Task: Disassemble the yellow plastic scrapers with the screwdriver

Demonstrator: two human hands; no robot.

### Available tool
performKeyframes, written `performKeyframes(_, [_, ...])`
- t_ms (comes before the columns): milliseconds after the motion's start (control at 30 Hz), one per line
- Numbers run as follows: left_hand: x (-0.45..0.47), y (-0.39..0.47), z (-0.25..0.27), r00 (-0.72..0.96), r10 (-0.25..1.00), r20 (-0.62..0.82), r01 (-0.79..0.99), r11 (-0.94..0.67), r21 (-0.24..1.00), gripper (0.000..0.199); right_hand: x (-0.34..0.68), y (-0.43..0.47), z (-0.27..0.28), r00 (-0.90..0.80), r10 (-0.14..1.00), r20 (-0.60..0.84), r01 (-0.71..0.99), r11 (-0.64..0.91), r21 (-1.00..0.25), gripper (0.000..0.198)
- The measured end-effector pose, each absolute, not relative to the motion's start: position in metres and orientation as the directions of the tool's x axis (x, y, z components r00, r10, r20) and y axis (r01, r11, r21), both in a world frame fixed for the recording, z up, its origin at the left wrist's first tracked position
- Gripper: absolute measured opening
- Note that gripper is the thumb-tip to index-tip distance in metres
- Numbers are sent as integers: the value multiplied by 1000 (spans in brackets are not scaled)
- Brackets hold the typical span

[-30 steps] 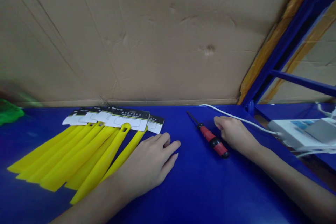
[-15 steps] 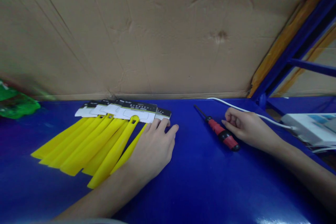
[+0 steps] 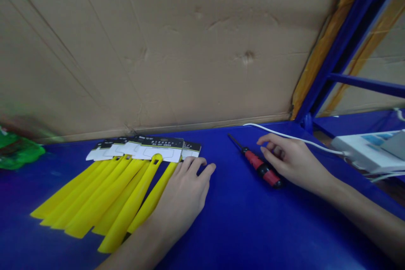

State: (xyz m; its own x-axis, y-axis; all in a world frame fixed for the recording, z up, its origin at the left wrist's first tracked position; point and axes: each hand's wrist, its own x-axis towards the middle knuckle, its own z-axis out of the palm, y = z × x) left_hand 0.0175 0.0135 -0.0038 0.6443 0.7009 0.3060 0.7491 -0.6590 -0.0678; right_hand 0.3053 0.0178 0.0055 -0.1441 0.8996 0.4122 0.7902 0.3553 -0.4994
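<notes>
The left hand [image 3: 186,192], whether gripping unclear, lay against long, flared yellow tools [image 3: 104,200] with black-and-white cards [image 3: 162,149], lower left of the frame. The right hand [image 3: 292,159], thumb and forefinger apart, was beside a red-and-black-handled screwdriver [image 3: 255,162], right of centre.

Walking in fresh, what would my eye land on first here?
Probably the fanned row of bright yellow pieces with black-and-white cards, on the left of the blue table, the left hand at its right end. Next, likely the red-and-black screwdriver, lying right of centre, close by the right hand.
</notes>
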Motion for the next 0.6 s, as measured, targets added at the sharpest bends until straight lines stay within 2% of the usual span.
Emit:
performKeyframes(333, [18, 14, -3, 646, 698, 309, 751, -653, -94, 35, 305, 17, 6, -177, 873, 454, 793, 400, -460, 8])
performKeyframes(500, [19, 13, -4, 635, 708, 310, 756, -652, -58, 34, 300, 12, 10, -228, 857, 463, 764, 452, -461, 8])
performKeyframes(600, [18, 12, -3, 629, 721, 291, 758, -652, -23, 33, 294, 6, 16, -281, 800, 531, 745, 530, -405, 10])
